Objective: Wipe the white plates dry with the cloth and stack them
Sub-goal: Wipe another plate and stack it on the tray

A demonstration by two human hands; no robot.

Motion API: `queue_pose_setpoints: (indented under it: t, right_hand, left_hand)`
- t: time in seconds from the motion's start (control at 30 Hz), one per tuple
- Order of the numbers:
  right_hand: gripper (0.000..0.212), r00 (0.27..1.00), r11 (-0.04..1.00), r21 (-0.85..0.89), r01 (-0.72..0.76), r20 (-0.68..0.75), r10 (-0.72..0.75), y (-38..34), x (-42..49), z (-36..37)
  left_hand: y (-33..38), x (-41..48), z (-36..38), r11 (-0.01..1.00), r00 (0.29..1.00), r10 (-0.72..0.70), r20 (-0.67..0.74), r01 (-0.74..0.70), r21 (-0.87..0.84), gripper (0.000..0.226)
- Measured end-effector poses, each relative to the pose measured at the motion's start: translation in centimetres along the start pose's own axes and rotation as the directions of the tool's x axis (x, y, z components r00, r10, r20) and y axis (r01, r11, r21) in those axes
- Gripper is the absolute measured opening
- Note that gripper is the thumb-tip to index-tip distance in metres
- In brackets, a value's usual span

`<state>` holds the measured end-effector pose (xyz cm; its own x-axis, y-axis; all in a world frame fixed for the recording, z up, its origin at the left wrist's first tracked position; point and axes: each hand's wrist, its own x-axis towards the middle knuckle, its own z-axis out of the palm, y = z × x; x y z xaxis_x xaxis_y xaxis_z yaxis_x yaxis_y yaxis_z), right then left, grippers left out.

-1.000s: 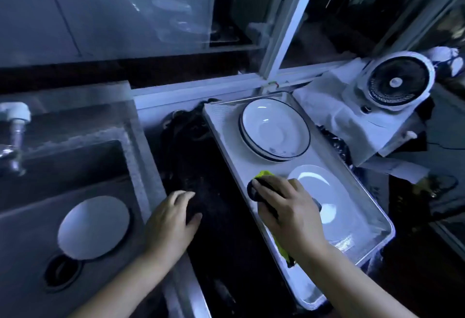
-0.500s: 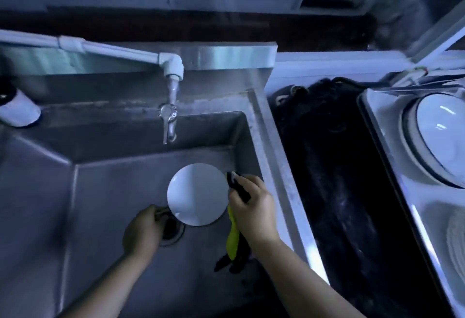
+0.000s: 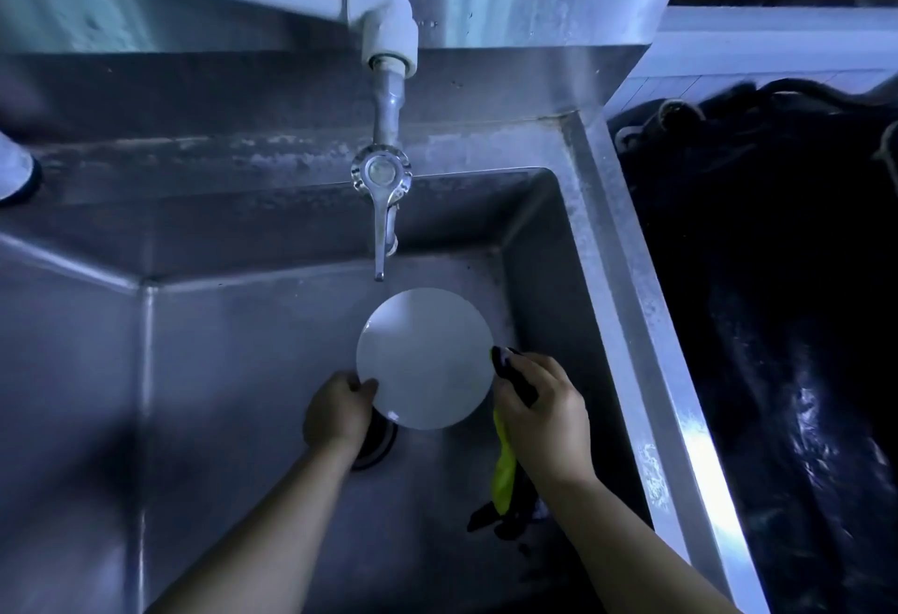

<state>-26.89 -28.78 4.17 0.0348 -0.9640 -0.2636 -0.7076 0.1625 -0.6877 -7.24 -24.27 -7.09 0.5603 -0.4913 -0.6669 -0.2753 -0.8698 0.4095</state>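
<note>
A round white plate (image 3: 425, 358) lies in the steel sink (image 3: 218, 370), under the tap's spout. My left hand (image 3: 337, 412) grips its lower left rim, thumb on top of the edge. My right hand (image 3: 542, 412) sits at the plate's right rim, closed around a black and yellow-green cloth (image 3: 505, 472) that hangs down below the hand. The stack of plates is out of view.
A metal tap (image 3: 384, 205) on a white pipe hangs over the sink just behind the plate. The drain (image 3: 376, 446) sits partly under the plate and my left hand. A dark wet counter (image 3: 777, 322) lies to the right of the sink wall.
The view has swung from the tray on the right to the sink. My left hand moved from the drain onto the plate's rim, and the plate now sits slightly raised over the drain.
</note>
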Motion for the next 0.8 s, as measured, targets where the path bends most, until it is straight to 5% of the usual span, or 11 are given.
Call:
queue_pose_setpoints:
  t: [0.2, 0.43, 0.8]
  right_hand:
    - [0.027, 1.000, 1.000, -0.018, 0.000, -0.001, 0.000, 0.3, 0.0, -0.4]
    - [0.028, 1.000, 1.000, 0.008, 0.008, -0.019, -0.008, 0.1, -0.8, -1.1]
    - [0.028, 0.996, 0.997, 0.044, 0.061, -0.062, -0.058, 0.0, -3.7, -4.0]
  left_hand:
    - [-0.2, 0.7, 0.5, 0.998, 1.000, 0.002, 0.013, -0.001, -0.056, 0.019]
    - [1.1, -0.2, 1.6, 0.814, 0.969, -0.216, 0.117, 0.245, -0.527, 0.036]
    - [0.7, -4.2, 0.1, 0.735, 0.995, -0.091, 0.031, 0.088, -0.672, 0.024]
